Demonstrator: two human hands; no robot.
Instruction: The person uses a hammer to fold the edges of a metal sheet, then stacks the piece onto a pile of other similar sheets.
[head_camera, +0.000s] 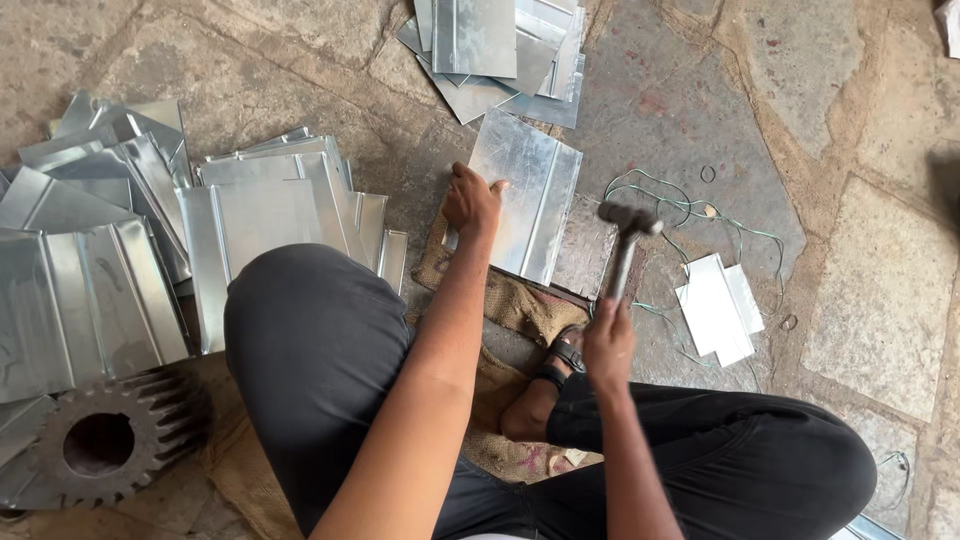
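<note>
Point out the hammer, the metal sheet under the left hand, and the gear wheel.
hammer (622, 250): head view, on the handle just below the blurred head.
metal sheet (530, 190): head view, on its flat middle.
gear wheel (140, 415): head view, on the toothed ring right of the bore.

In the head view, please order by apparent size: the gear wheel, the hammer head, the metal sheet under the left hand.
1. Metal sheet
2. Gear wheel, though nearer the camera, so unsure
3. Hammer head

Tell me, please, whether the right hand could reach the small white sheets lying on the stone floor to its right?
Probably yes: the right hand is beside the white sheets, nothing between, though it grips a hammer.
</note>
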